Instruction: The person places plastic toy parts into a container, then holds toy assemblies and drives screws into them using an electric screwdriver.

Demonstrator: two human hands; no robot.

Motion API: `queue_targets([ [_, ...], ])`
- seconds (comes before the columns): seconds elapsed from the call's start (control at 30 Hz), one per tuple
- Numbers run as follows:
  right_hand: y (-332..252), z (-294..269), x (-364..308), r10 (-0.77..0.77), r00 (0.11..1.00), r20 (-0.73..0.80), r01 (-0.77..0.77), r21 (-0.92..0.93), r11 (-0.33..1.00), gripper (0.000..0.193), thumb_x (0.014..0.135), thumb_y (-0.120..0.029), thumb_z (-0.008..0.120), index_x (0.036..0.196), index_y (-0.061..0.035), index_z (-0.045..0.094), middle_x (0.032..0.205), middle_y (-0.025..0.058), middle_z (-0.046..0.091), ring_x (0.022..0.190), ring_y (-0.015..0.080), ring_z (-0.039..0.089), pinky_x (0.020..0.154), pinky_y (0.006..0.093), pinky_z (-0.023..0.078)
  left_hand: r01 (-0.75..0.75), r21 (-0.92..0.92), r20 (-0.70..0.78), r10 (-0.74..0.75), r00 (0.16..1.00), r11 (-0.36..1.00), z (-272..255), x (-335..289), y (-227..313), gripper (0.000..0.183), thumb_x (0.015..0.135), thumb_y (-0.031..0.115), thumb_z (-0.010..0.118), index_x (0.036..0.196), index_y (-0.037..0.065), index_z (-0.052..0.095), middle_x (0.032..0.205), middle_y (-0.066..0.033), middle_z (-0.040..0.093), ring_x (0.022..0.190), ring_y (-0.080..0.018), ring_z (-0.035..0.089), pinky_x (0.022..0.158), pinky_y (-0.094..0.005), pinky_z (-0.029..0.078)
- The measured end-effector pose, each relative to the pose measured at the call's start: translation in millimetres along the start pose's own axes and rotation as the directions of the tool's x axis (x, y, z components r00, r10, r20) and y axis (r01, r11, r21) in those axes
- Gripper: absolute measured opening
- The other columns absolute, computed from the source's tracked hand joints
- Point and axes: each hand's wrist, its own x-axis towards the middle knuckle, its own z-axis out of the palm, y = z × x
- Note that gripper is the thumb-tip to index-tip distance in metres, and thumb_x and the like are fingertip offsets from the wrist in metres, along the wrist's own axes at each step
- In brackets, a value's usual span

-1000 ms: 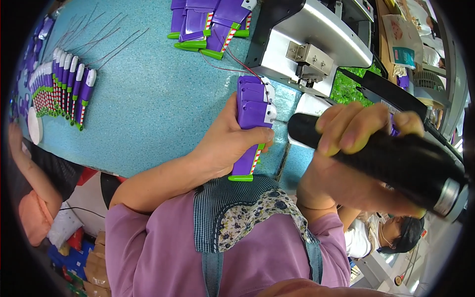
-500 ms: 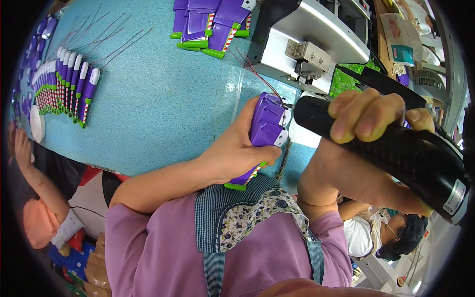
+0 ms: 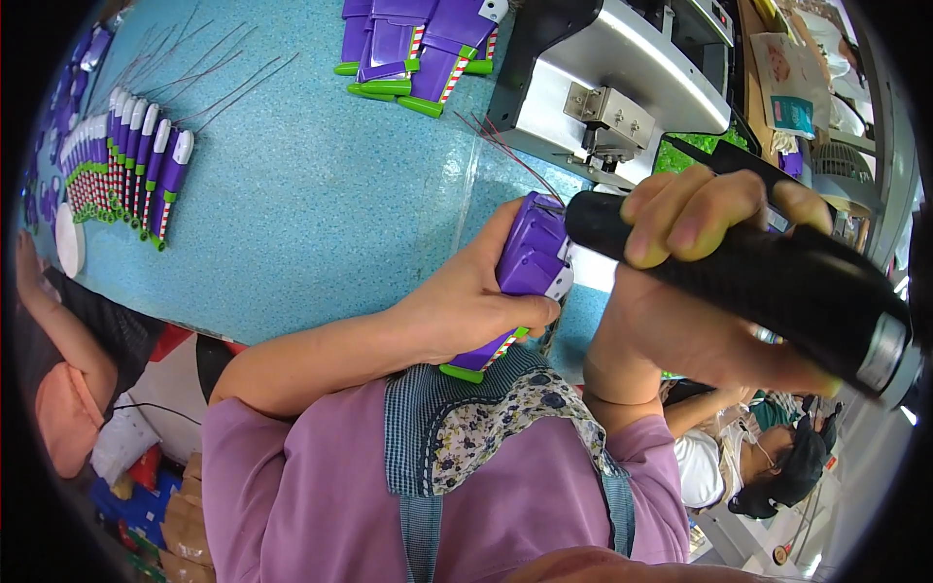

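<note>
My left hand is closed around a purple plastic toy part with white side pieces, a green end and a red-and-white striped edge. Thin dark red wires rise from its upper end. In my right hand is a thick black electric screwdriver, its fingers wrapped over the body. The tool's nose lies against or just over the upper right edge of the part; whether they touch I cannot tell, and its bit is hidden.
A silver and black machine stands beyond my hands. Similar purple parts lie stacked at the far edge and in a fanned row with wires at left, beside a white disc. A co-worker's arm is left; another person sits right.
The screwdriver's nose has shifted slightly left and covers more of the part's edge; its rear end has swung a little. The toy part sits slightly lower. The left co-worker's arm has moved left.
</note>
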Motion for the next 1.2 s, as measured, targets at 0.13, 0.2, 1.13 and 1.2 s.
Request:
queue_targets([
  [0.13,-10.0,-19.5,23.0,-0.142,0.989,-0.033,0.143,0.028,0.989,0.090,0.071,-0.084,0.042,0.115,-0.0071,0.056,0.078,0.0143,0.055,0.064,0.0253,0.051,0.063,0.0377,0.040,0.012,-0.081,-0.028,-0.014,1.000,0.997,-1.7,1.5,-4.3,0.076,0.074,-0.003,0.066,0.136,0.007,0.024,0.084,-0.0074,0.056,0.066,-0.0149,0.058,0.056,-0.0286,0.049],
  [0.2,0.2,-24.9,28.1,-0.105,0.993,-0.055,0.111,0.110,0.988,0.092,0.069,-0.085,0.042,0.114,-0.0067,0.057,0.079,0.0155,0.056,0.064,0.0258,0.052,0.061,0.0365,0.040,0.026,-0.087,-0.029,-0.028,0.999,0.996,-0.3,1.4,-3.4,0.077,0.074,-0.003,0.066,0.137,0.007,0.023,0.085,-0.0076,0.056,0.066,-0.0150,0.058,0.056,-0.0287,0.049],
  [1.13,-4.7,-20.3,26.9,-0.089,0.989,-0.116,0.109,0.171,0.979,0.092,0.067,-0.086,0.044,0.112,-0.0063,0.056,0.080,0.0153,0.059,0.064,0.0258,0.051,0.062,0.0386,0.039,0.033,-0.067,-0.101,-0.039,0.994,0.997,3.3,5.1,2.8,0.059,0.081,0.014,0.071,0.126,0.004,0.035,0.089,-0.0069,0.057,0.065,-0.0149,0.061,0.053,-0.0285,0.052],
  [1.2,4.3,-34.4,32.0,-0.107,0.994,0.005,0.106,0.088,0.990,0.094,0.066,-0.087,0.043,0.111,-0.0054,0.057,0.080,0.0165,0.059,0.061,0.0256,0.051,0.060,0.0365,0.039,0.046,-0.068,-0.110,-0.053,0.992,0.997,3.1,5.6,2.2,0.058,0.082,0.016,0.071,0.126,0.004,0.035,0.090,-0.0068,0.056,0.066,-0.0147,0.060,0.053,-0.0284,0.052],
])
